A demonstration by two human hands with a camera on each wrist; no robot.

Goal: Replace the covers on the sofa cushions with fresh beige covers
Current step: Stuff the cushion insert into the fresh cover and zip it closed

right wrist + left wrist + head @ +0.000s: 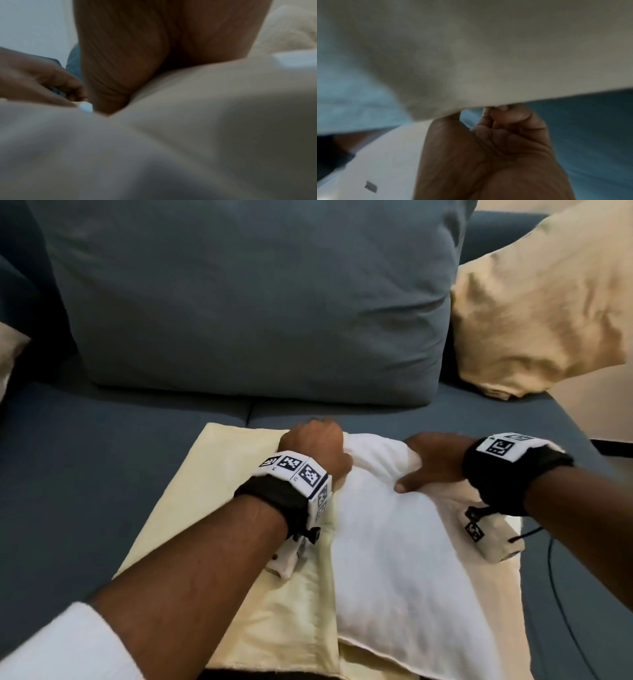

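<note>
A beige cover (219, 474) lies flat on the blue sofa seat (85, 457). A white cushion insert (394, 559) rests on it, its left side tucked under a beige flap. My left hand (313, 445) is curled at the far left corner of the insert. In the left wrist view its fingers (498, 115) pinch the edge of the beige cover (488, 54). My right hand (423, 460) grips the far end of the insert, thumb on top and fingers curled over the edge. In the blurred right wrist view the palm (137, 47) presses into pale fabric (171, 148).
A large blue-grey back cushion (257, 302) leans against the sofa back behind my hands. A cushion in a beige cover (548, 302) sits at the right. More beige fabric (10, 350) shows at the left edge. A black cable (561, 594) hangs by my right forearm.
</note>
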